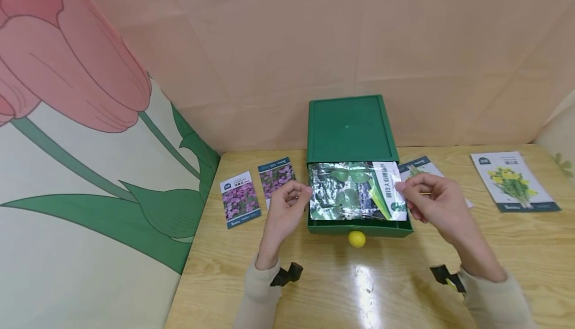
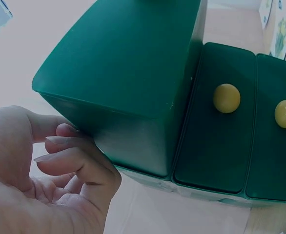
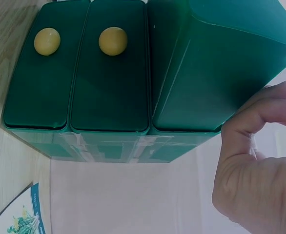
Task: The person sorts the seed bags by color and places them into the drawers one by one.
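Observation:
A shiny green seed packet [image 1: 350,191] with a white end strip lies flat over the pulled-out top drawer [image 1: 328,230] of a green drawer unit [image 1: 352,129]. At the packet's left edge my left hand [image 1: 287,204] pinches it between thumb and fingers. My right hand [image 1: 440,206] pinches the white right end. In the left wrist view, the left hand [image 2: 65,170] is beside the drawer's wall, fingers curled; the right wrist view has the right hand [image 3: 260,151] at the opposite side. The packet is hidden in both wrist views.
A yellow knob [image 1: 357,239] sticks out from the drawer front. Two purple-flower packets [image 1: 240,199] lie left of the unit. To the right are a partly covered packet [image 1: 415,165] and a yellow-flower packet [image 1: 514,181]. Two lower drawers [image 3: 109,83] are closed.

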A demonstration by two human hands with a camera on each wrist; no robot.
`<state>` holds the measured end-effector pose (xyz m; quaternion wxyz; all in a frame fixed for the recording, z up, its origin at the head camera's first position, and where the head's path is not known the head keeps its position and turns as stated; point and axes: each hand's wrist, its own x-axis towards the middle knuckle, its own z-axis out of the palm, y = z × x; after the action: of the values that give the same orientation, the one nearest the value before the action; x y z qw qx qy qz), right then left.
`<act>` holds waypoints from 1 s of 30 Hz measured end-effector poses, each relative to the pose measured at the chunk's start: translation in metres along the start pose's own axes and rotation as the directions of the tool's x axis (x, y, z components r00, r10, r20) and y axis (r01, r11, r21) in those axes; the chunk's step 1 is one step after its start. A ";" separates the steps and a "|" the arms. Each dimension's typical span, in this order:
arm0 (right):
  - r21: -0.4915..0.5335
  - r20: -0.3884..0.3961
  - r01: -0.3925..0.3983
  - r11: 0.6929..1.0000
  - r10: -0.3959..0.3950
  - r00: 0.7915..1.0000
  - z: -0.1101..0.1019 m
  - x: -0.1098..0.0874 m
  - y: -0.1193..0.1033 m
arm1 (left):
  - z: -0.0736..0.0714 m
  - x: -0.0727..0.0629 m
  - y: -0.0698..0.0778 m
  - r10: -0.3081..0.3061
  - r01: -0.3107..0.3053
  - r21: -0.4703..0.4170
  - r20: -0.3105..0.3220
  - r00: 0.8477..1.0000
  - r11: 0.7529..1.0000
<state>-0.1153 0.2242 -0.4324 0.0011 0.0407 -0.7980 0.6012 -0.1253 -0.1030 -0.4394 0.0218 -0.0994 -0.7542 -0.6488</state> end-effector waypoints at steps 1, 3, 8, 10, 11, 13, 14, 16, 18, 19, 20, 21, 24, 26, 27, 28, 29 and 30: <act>0.003 0.000 0.001 1.000 -0.001 1.000 0.000 0.000 0.000 | 0.000 0.000 0.000 -0.001 0.001 -0.001 -0.001 1.000 1.000; 0.010 -0.002 -0.002 1.000 0.002 1.000 0.001 0.000 0.000 | 0.000 0.000 -0.001 -0.002 0.002 -0.006 0.001 1.000 1.000; 0.032 -0.004 0.003 0.999 -0.003 1.000 0.001 -0.001 0.001 | 0.001 -0.001 -0.003 -0.009 0.009 -0.027 0.010 1.000 1.000; 0.034 -0.002 0.008 0.999 -0.008 1.000 0.000 -0.001 0.001 | 0.001 -0.001 -0.003 -0.014 0.015 -0.033 0.010 1.000 0.999; 0.033 0.000 0.009 0.999 -0.009 1.000 0.000 -0.001 0.001 | 0.001 -0.001 -0.003 -0.016 0.016 -0.035 0.010 1.000 0.999; 0.029 0.002 0.011 1.000 -0.011 1.000 0.000 -0.002 0.002 | 0.002 -0.002 -0.003 -0.020 0.020 -0.035 0.007 1.000 0.999; 0.028 0.004 0.013 1.000 -0.013 1.000 -0.001 -0.002 0.002 | 0.001 -0.003 -0.002 -0.016 0.016 -0.033 0.007 1.000 0.999; 0.026 0.004 0.014 1.000 -0.014 1.000 -0.001 -0.003 0.002 | 0.001 -0.004 -0.002 -0.012 0.012 -0.027 0.007 1.000 1.000; 0.021 0.006 0.018 1.000 -0.019 1.000 -0.002 -0.004 0.002 | 0.001 -0.005 -0.002 -0.009 0.009 -0.021 0.003 1.000 1.000; 0.021 0.007 0.018 1.000 -0.018 1.000 -0.002 -0.004 0.002 | 0.001 -0.006 -0.001 -0.007 0.007 -0.017 0.001 1.000 1.000; 0.016 0.006 0.019 1.000 -0.019 1.000 -0.003 -0.005 0.003 | 0.001 -0.007 -0.001 -0.002 0.002 -0.014 -0.002 1.000 1.000; 0.014 -0.001 0.016 1.000 -0.016 1.000 -0.003 -0.005 0.003 | 0.001 -0.007 -0.001 0.002 -0.002 -0.010 -0.003 1.000 1.000; 0.019 -0.012 0.010 1.000 -0.009 1.000 -0.006 -0.006 0.004 | 0.000 -0.009 0.000 0.015 -0.015 0.000 -0.008 1.000 1.000; 0.030 -0.014 0.007 1.000 -0.007 1.000 -0.009 -0.007 0.007 | 0.000 -0.010 0.000 0.023 -0.023 0.003 -0.013 1.000 1.000; 0.038 -0.014 0.005 0.999 -0.005 1.000 -0.010 -0.007 0.008 | -0.001 -0.011 0.000 0.025 -0.025 0.002 -0.017 1.000 1.000; 0.040 -0.012 0.008 0.999 -0.008 1.000 -0.011 -0.007 0.010 | -0.001 -0.012 0.000 0.026 -0.026 0.000 -0.023 0.999 1.000; 0.041 -0.017 0.006 0.999 -0.005 1.000 -0.013 -0.008 0.013 | -0.001 -0.013 -0.001 0.026 -0.026 0.000 -0.028 0.999 1.000; 0.036 -0.016 0.011 0.999 -0.010 1.000 -0.015 -0.008 0.015 | -0.001 -0.013 -0.001 0.028 -0.028 -0.003 -0.033 0.999 1.000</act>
<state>-0.1090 0.2431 -0.4429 0.0098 0.0403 -0.7869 0.6157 -0.1125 -0.1061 -0.4421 0.0430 -0.0992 -0.7510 -0.6514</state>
